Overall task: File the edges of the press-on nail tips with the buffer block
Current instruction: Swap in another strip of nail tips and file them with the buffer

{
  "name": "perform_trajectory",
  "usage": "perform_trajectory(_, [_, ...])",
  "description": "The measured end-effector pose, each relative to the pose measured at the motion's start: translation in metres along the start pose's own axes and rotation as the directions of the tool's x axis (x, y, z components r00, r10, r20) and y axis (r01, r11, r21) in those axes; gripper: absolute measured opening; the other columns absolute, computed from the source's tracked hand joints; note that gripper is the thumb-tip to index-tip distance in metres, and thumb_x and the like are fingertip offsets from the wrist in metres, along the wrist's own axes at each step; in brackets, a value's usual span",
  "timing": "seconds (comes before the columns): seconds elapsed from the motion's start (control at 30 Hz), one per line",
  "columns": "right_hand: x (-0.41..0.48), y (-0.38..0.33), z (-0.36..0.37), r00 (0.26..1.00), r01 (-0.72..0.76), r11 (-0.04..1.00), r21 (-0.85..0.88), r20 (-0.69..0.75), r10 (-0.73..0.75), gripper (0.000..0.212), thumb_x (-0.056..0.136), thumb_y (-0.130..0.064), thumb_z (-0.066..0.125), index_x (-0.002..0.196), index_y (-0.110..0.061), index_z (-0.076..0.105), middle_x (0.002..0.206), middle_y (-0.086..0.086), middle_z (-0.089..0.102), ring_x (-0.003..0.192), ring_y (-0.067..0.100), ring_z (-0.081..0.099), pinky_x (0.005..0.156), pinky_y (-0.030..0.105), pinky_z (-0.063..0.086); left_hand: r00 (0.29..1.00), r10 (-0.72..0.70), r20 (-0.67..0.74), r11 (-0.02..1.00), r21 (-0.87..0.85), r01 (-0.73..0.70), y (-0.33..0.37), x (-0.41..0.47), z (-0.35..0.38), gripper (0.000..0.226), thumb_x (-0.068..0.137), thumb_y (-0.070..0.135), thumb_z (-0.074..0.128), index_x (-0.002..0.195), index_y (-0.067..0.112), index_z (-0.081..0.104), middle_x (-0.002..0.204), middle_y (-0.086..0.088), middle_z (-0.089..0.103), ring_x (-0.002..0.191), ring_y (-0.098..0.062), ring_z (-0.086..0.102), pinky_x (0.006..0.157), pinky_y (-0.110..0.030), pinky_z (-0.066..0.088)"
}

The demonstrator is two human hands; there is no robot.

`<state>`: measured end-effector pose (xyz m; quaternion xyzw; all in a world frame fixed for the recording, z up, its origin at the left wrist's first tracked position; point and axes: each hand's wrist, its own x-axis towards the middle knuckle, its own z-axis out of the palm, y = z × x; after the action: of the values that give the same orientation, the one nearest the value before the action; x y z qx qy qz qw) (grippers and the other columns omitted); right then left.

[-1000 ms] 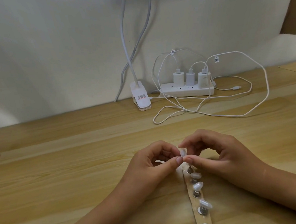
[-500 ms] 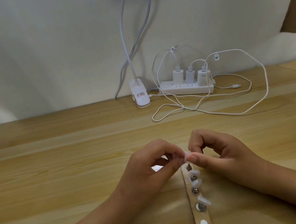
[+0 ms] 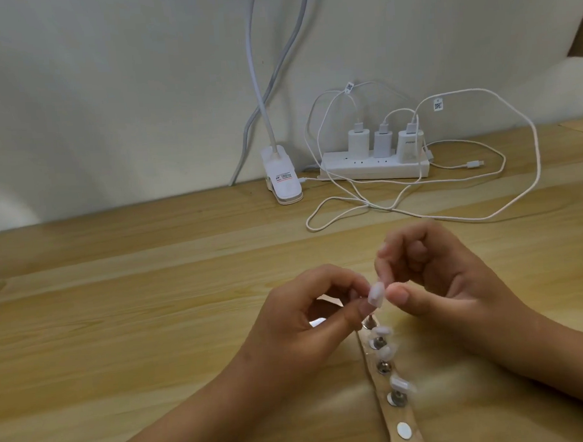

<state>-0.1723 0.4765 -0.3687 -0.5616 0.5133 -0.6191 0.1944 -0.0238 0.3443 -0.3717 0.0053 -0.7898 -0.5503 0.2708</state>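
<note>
nail tip (image 3: 376,294) is pinched by left hand (image 3: 309,324), above the strip (image 3: 395,414) of mounted tips (image 3: 383,332). right hand (image 3: 431,281) is curled just beside it; contact cannot be told. nail tip is judged light, springy, slippery: best held by flat faces, edges left exposed.

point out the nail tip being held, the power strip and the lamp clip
nail tip (image 3: 376,294), head view, middle of its face
power strip (image 3: 382,172), head view, bare front side
lamp clip (image 3: 283,178), head view, labelled top
</note>
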Motion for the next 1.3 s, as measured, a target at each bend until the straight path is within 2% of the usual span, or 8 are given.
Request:
perform_trajectory(0.2, [-0.003, 0.002, 0.001, 1.000, 0.026, 0.986, -0.166, 0.011, -0.024, 0.035, 0.084, -0.048, 0.068, 0.113, -0.031, 0.061, 0.091, -0.007, 0.063, 0.088, 0.017, 0.063, 0.080, 0.030, 0.052, 0.987, -0.159, -0.031, 0.959, -0.241, 0.147, 0.000, 0.005, -0.007, 0.004, 0.084, 0.016, 0.072, 0.087, 0.017, 0.071, 0.079, 0.008, 0.066, 0.073, -0.004, 0.060, 0.070, -0.016, 0.049])
perform_trajectory(0.47, [0.000, 0.005, -0.001, 0.993, 0.112, 0.944, -0.309, 0.063, -0.098, 0.022, 0.088, -0.037, 0.065, 0.099, -0.018, 0.067, 0.097, -0.010, 0.062, 0.089, 0.016, 0.060, 0.073, 0.028, 0.050, 0.982, -0.183, 0.053, 0.929, -0.317, 0.190, -0.005, 0.005, -0.009, 0.039, 0.074, 0.015, 0.078, 0.095, 0.014, 0.045, 0.078, 0.002, 0.069, 0.072, -0.009, 0.064, 0.068, -0.021, 0.053])
perform_trajectory(0.6, [-0.001, -0.002, 0.001, 0.991, 0.117, 0.932, -0.344, 0.103, -0.087, 0.014, 0.085, -0.025, 0.068, 0.097, -0.018, 0.067, 0.098, -0.006, 0.059, 0.091, 0.016, 0.060, 0.074, 0.031, 0.050, 0.982, -0.176, 0.062, 0.926, -0.327, 0.187, -0.002, 0.004, -0.010, 0.039, 0.076, 0.003, 0.077, 0.092, 0.014, 0.043, 0.080, 0.001, 0.069, 0.072, -0.010, 0.066, 0.068, -0.021, 0.052])
perform_trajectory(0.8, [-0.003, -0.033, 0.013, 1.000, -0.015, 0.917, -0.399, -0.014, 0.010, 0.014, 0.080, -0.024, 0.072, 0.086, -0.013, 0.067, 0.098, 0.001, 0.061, 0.091, 0.021, 0.061, 0.080, 0.047, 0.051, 0.982, -0.188, 0.022, 0.922, -0.342, 0.184, 0.005, 0.003, -0.012, 0.031, 0.079, 0.018, 0.073, 0.096, 0.014, 0.048, 0.076, 0.001, 0.068, 0.068, -0.008, 0.063, 0.063, -0.019, 0.050])
perform_trajectory(0.93, [-0.016, -0.078, 0.008, 0.993, -0.109, 0.940, -0.322, 0.002, 0.116, 0.018, 0.077, -0.045, 0.074, 0.084, -0.029, 0.069, 0.093, -0.002, 0.065, 0.091, 0.027, 0.064, 0.083, 0.032, 0.055, 0.958, -0.280, -0.065, 0.876, -0.427, 0.227, 0.001, 0.008, -0.015, 0.030, 0.080, 0.037, 0.073, 0.097, 0.019, 0.057, 0.075, 0.004, 0.064, 0.064, -0.006, 0.054, 0.061, -0.017, 0.047])
perform_trajectory(1.07, [-0.066, -0.083, 0.023, 1.000, -0.018, 0.748, -0.663, -0.001, 0.024, 0.015, 0.077, -0.045, 0.070, 0.082, -0.031, 0.065, 0.090, -0.013, 0.059, 0.083, 0.012, 0.057, 0.076, 0.013, 0.041, 0.932, -0.351, -0.094, 0.808, -0.533, 0.251, -0.007, 0.012, -0.019, 0.015, 0.085, 0.030, 0.068, 0.091, 0.019, 0.061, 0.071, 0.006, 0.062, 0.062, -0.003, 0.053, 0.059, -0.016, 0.047])
perform_trajectory(1.23, [-0.105, -0.061, 0.037, 0.957, -0.280, 0.750, -0.599, -0.109, 0.271, 0.024, 0.072, -0.054, 0.071, 0.079, -0.031, 0.068, 0.082, -0.008, 0.059, 0.069, 0.009, 0.051, 0.061, 0.015, 0.038, 0.930, -0.344, -0.126, 0.833, -0.498, 0.241, -0.014, 0.013, -0.017, 0.009, 0.091, 0.007, 0.063, 0.092, 0.016, 0.060, 0.066, 0.009, 0.058, 0.059, -0.003, 0.052, 0.057, -0.015, 0.046])
perform_trajectory(1.3, [-0.104, -0.058, 0.039, 0.954, -0.297, 0.747, -0.595, -0.144, 0.264, 0.023, 0.071, -0.053, 0.074, 0.080, -0.033, 0.069, 0.080, -0.006, 0.058, 0.065, 0.010, 0.048, 0.059, 0.018, 0.038, 0.936, -0.332, -0.118, 0.847, -0.473, 0.241, -0.015, 0.013, -0.016, 0.010, 0.091, 0.006, 0.063, 0.092, 0.016, 0.060, 0.065, 0.010, 0.058, 0.058, -0.002, 0.052, 0.058, -0.015, 0.045])
